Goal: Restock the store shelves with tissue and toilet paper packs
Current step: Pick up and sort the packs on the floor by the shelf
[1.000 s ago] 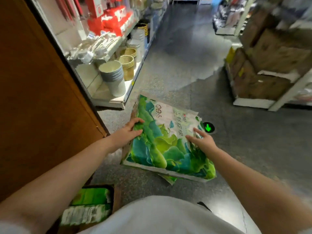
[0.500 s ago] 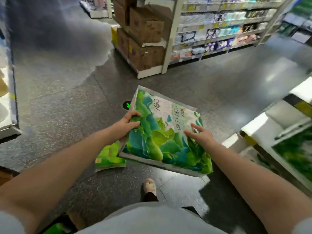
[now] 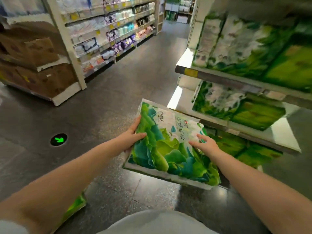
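I carry a flat tissue pack (image 3: 168,146) printed with green and teal leaves, held tilted above the floor at centre right. My left hand (image 3: 133,137) grips its left edge, thumb on top and fingers underneath. My right hand (image 3: 205,145) lies on the pack's right side with fingers spread across the top face. The pack's far corner is close to the white shelf unit (image 3: 211,76) on the right, whose levels carry matching green packs (image 3: 244,48).
Another green pack (image 3: 76,206) lies on the dark floor at lower left. A green arrow light (image 3: 58,140) is set in the floor. Cardboard boxes (image 3: 38,68) are stacked at the left, beside a far shelf (image 3: 114,31) of assorted packs across the aisle.
I have turned to the right with the pack in both hands. The shelf of green packs has come into view beside it, and the cardboard boxes have slid to the left.
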